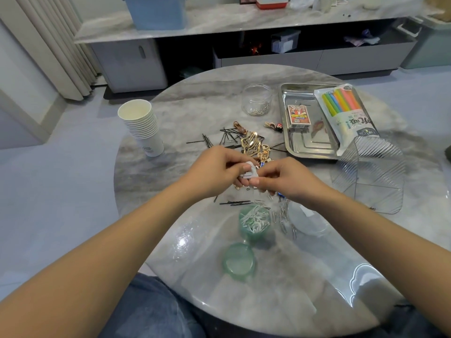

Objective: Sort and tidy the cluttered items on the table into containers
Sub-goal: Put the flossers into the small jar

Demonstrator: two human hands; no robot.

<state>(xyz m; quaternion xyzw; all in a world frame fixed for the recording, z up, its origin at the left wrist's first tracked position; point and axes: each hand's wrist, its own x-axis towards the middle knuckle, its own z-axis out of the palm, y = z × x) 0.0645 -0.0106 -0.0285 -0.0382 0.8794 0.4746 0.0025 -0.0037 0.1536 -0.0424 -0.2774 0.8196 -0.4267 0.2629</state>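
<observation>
Both hands meet over the middle of the round marble table [170, 106]. My left hand [214, 170] and my right hand [285, 181] pinch the same small white clip [249, 172] between their fingertips. Behind them lies a heap of black bobby pins [227, 139] and gold hair clips [251, 142]. In front stands a small green jar [255, 224] holding white clips, its green lid [238, 261] lying beside it. Silver paper clips [283, 218] are scattered to the jar's right.
A stack of paper cups [141, 125] stands at the left. At the back are a clear jar [256, 100] with small pins and a steel tray [310, 145] holding a card box [298, 115] and a pack of coloured straws [346, 113]. A ribbed clear basket [371, 176] lies at the right.
</observation>
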